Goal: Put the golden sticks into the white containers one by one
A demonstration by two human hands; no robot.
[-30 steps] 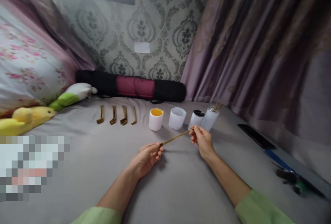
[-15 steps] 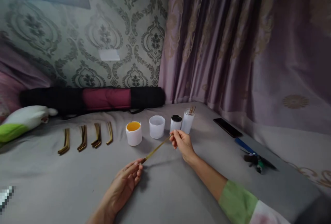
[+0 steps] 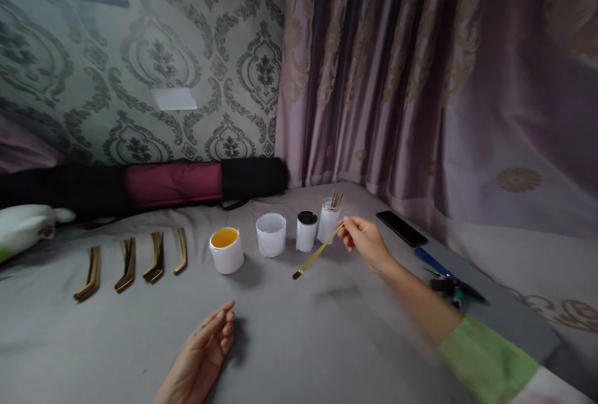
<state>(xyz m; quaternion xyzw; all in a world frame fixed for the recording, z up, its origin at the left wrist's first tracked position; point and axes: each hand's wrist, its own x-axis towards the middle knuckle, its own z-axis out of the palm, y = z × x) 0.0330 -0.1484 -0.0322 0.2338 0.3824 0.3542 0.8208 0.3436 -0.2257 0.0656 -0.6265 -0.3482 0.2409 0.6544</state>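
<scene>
My right hand [image 3: 364, 241] pinches one end of a thin golden stick [image 3: 317, 252], which slants down to the left above the grey sheet, near a clear jar [image 3: 329, 218] with similar sticks in it. My left hand [image 3: 205, 349] rests on the sheet near the bottom edge, fingers loosely extended and empty. In a row behind stand a white cup of yellow stuff [image 3: 226, 249], an empty white cup [image 3: 271, 234] and a white cup with a dark top [image 3: 306, 230].
Several bent golden pieces [image 3: 126, 262] lie in a row at the left. A black and maroon roll [image 3: 172, 183] lies along the wall. A phone [image 3: 402, 228], a blue tool [image 3: 432, 261] and pliers [image 3: 455, 289] sit at the right by the curtain.
My left hand let go of the stick and dropped back toward me. My right hand carried the stick rightward toward the clear jar. The camera turned to the right.
</scene>
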